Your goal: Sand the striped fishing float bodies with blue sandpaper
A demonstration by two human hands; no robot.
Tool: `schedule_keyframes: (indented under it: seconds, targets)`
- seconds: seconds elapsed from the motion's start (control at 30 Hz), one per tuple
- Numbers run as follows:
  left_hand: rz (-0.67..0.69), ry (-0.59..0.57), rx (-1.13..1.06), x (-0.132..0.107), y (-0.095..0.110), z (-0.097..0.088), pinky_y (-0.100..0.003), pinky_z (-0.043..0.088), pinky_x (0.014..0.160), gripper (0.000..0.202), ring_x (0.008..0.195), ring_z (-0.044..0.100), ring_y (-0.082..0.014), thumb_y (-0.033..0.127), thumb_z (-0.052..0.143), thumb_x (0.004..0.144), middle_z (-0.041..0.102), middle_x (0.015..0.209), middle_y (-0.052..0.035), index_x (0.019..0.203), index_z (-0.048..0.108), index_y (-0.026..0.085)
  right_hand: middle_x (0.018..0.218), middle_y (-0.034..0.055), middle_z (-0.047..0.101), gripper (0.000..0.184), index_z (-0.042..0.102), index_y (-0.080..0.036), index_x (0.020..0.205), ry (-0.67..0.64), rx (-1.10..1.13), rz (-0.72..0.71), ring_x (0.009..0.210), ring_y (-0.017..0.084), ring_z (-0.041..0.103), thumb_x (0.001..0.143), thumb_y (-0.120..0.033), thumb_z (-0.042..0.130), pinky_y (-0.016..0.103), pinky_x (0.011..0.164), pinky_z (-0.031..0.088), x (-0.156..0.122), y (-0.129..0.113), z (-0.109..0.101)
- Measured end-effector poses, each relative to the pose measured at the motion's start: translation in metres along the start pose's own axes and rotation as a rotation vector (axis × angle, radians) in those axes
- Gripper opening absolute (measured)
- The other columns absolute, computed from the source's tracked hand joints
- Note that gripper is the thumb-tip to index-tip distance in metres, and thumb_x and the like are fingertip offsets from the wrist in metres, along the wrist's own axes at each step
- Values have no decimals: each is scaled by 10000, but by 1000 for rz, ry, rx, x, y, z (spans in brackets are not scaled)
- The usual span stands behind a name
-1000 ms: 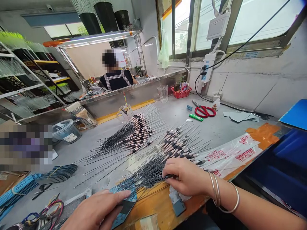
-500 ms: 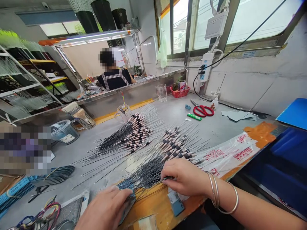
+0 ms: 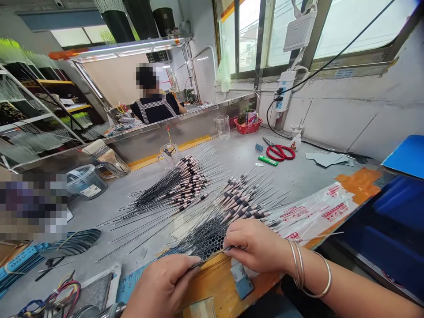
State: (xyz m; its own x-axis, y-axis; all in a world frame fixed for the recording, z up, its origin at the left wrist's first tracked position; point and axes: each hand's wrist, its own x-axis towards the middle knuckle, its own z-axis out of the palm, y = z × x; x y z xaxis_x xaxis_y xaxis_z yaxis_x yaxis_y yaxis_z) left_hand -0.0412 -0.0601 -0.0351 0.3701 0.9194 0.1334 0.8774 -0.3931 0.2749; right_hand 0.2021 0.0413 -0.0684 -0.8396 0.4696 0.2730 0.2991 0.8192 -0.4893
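My left hand (image 3: pixel 165 282), at the bottom centre, has thumb and forefinger closed on the near end of a thin dark stem (image 3: pixel 214 254). My right hand (image 3: pixel 253 245) pinches the same stem farther along; a pale thin tip (image 3: pixel 331 234) shows beyond the wrist, apparently of the same slender fishing float, its body hidden by the hand. Just behind the hands lies a pile of fishing floats (image 3: pixel 240 198) with pinkish, black-banded bodies, their dark stems over a black honeycomb mesh (image 3: pixel 212 243). A second float pile (image 3: pixel 190 181) lies farther back. Below my right hand is a grey-blue folded piece (image 3: pixel 241 280).
Red-handled scissors (image 3: pixel 281 152), a green strip (image 3: pixel 268 160), a glass mug (image 3: pixel 222 128) and a red basket (image 3: pixel 247 127) stand toward the back. A clear tub (image 3: pixel 86 181) and bundled blue-grey strips (image 3: pixel 71 243) are at left. A person (image 3: pixel 155 106) sits beyond the partition.
My left hand has moved right, toward my right hand, and its fingertips have closed on the stem. The pale tip now shows past my right wrist.
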Motion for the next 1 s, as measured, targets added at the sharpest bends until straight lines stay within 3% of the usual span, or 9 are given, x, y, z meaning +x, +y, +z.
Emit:
schedule_keyframes:
  seconds: [0.13,0.3,0.5,1.0]
  targets:
    - [-8,57,-44,9,6,8,-178,568,684,191,757,726,-108,240,525,893,767,858,76,958,692,309,781,16,613,91,650,-193,842,47,39,-8,743,145,556,840,-201,560,247,636,372,-6,5,-4]
    - [-37,24,-104,18,13,15,-193,563,710,211,788,723,-112,199,536,880,764,886,80,968,688,316,811,11,622,199,643,-188,877,73,65,-26,765,147,555,722,-90,563,248,660,382,-7,6,-2]
    - [-38,6,-111,28,19,20,-235,564,688,212,787,726,-140,198,529,877,764,892,69,975,684,305,791,2,613,162,649,-205,865,32,-9,-6,736,148,553,746,-121,578,258,603,346,-6,4,0]
    - [-53,-56,-155,44,32,23,-249,536,689,220,775,711,-157,201,507,902,759,868,37,983,691,292,914,32,641,299,693,-220,983,87,96,9,803,150,596,747,-91,562,249,686,427,-25,16,-12]
